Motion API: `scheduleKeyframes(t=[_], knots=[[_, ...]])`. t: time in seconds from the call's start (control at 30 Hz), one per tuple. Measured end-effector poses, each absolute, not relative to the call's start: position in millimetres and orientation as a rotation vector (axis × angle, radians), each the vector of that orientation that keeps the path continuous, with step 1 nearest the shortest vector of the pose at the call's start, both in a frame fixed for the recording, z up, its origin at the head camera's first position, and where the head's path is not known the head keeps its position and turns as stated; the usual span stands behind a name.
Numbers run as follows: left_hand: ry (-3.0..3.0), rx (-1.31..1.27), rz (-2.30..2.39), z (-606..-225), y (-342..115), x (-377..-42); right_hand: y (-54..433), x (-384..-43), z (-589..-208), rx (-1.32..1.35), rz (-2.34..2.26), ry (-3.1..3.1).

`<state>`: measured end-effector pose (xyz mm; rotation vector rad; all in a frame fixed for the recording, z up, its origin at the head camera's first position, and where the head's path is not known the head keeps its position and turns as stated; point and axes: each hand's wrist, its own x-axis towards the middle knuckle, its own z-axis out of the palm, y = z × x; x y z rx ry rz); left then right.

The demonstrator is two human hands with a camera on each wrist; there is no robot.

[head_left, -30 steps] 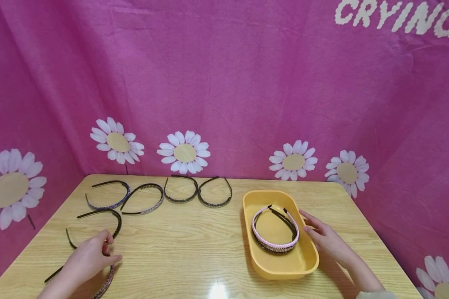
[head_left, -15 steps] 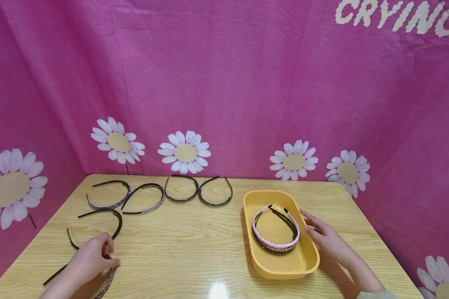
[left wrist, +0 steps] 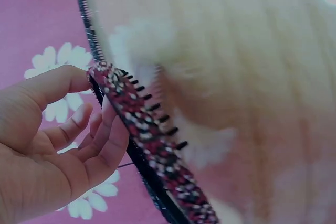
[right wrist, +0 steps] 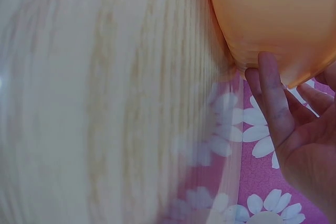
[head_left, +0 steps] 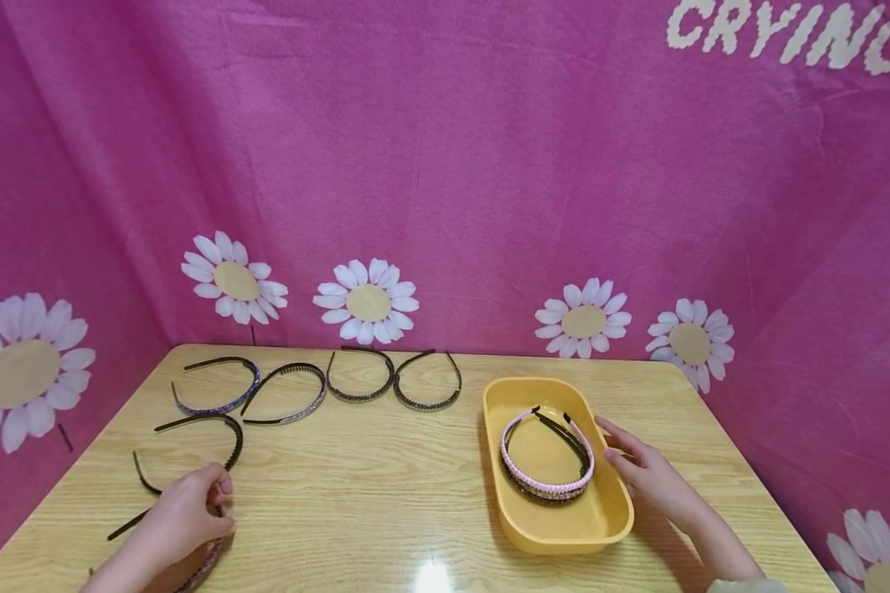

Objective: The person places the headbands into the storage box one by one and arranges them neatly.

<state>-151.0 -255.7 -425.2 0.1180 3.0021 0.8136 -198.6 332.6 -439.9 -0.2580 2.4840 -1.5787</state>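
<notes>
My left hand (head_left: 176, 512) is at the table's near left, pinching a headband (left wrist: 152, 129) covered in red, black and white beads, with black comb teeth along its inner side. In the head view the hand and forearm hide part of that headband. Just beyond the fingers lies a black headband (head_left: 236, 445). On the right stands a yellow tub (head_left: 601, 531) holding a pink braided headband (head_left: 521, 479) on top of darker ones. Extended fingers of my right hand (head_left: 648, 473) rest against the tub's right side, also seen in the right wrist view.
Along the table's back left lie a blue headband (head_left: 226, 408), a silver one (head_left: 302, 414) and two dark ones, the nearer to the tub being a dark headband (head_left: 426, 407). A pink curtain (head_left: 445, 181) with daisies borders the wooden table (head_left: 356, 511).
The beaded headband has shifted under my left hand; its dark end now shows farther right and higher. The left hand has moved only slightly. Right hand and tub stay put.
</notes>
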Motion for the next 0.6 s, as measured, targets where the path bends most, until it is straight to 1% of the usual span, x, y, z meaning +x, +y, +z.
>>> scheduleKeyframes(t=[0.2, 0.6], knots=[[3.074, 0.202, 0.794, -413.9, -251.0, -145.8, 332.5, -197.9, -439.7, -0.253, -1.597, 2.465], [3.102, 0.232, 0.781, -381.8, -245.2, -139.6, 332.5, -198.5, -440.3, -0.253, -1.559, 2.511]])
